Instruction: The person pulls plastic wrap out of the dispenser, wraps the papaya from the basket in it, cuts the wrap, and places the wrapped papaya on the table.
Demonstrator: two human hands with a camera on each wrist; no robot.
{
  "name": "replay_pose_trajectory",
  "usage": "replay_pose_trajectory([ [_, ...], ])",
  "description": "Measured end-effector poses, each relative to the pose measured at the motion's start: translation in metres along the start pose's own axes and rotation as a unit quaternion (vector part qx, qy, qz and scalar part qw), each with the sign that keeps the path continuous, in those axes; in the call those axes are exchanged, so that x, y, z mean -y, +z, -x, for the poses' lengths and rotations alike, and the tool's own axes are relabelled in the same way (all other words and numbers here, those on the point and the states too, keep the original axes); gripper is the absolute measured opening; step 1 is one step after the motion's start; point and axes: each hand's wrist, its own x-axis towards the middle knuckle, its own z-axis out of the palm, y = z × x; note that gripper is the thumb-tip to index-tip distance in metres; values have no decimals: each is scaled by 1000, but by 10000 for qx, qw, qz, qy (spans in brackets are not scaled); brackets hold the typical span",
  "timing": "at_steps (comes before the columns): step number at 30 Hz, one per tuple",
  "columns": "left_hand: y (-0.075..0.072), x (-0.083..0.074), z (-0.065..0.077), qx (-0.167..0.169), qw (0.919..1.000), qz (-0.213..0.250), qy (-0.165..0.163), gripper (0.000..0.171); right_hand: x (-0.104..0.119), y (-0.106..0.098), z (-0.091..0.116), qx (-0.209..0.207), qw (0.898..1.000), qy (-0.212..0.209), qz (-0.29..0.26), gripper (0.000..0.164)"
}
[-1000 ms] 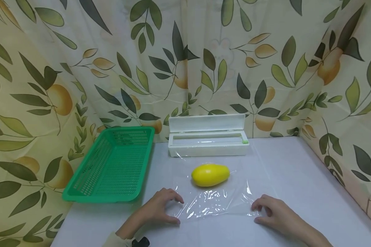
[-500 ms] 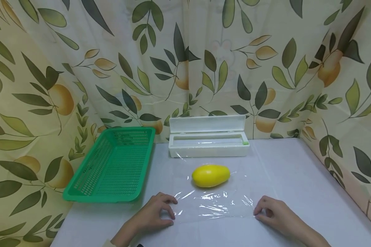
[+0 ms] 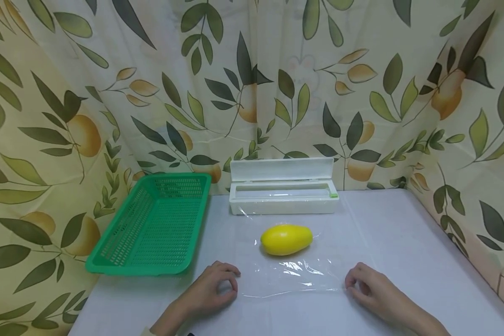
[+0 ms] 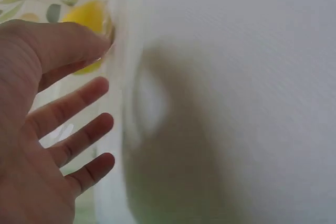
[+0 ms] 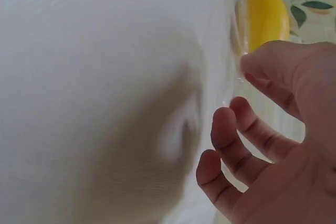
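Observation:
A sheet of clear plastic wrap (image 3: 294, 278) lies spread on the white table, and a smooth oblong yellow fruit (image 3: 286, 240), papaya-like, sits on it. At the sheet's near left corner my left hand (image 3: 213, 287) pinches the film between thumb and index finger. In the left wrist view the other fingers of that left hand (image 4: 47, 114) are spread apart. My right hand (image 3: 374, 289) pinches the near right corner in the same way. The right wrist view has its thumb and index finger meeting at the film, below the yellow fruit (image 5: 265, 17).
Behind the fruit stands a white plastic wrap dispenser box (image 3: 283, 207) with its lid raised and a green slider at its right end. A green perforated basket (image 3: 138, 270) is on the left. Leaf-patterned curtains (image 3: 294, 93) enclose the table (image 3: 403, 233) at the back and sides.
My left hand has drawn slightly left, and its thumb and index finger have closed together on the film. The right thumb and index finger have also come together. The wrap's near edge looks straighter.

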Motion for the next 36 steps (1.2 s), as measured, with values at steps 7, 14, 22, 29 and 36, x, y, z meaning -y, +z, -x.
replay_pose_trajectory([
  [7, -8, -5, -11, -1377, 9897, 205, 324, 18, 10, -13, -10, -779, 9952, -598, 9, 32],
  [14, -12, -14, -32, -2269, 9635, 1176, -801, 12, 17, -25, -28, -821, 9960, -289, -208, 25],
  [22, -14, -21, -60, -2856, 9350, 1724, -1207, 9, 20, -36, -56, -626, 9969, 104, -466, 8],
  [29, -17, -23, -84, -3188, 9137, 2080, -1423, 5, 11, -41, -77, -752, 9957, 300, -446, 6],
  [36, -17, -17, -105, -3652, 8762, 2592, -1783, 4, 0, -45, -97, -829, 9936, 510, -578, 3],
])
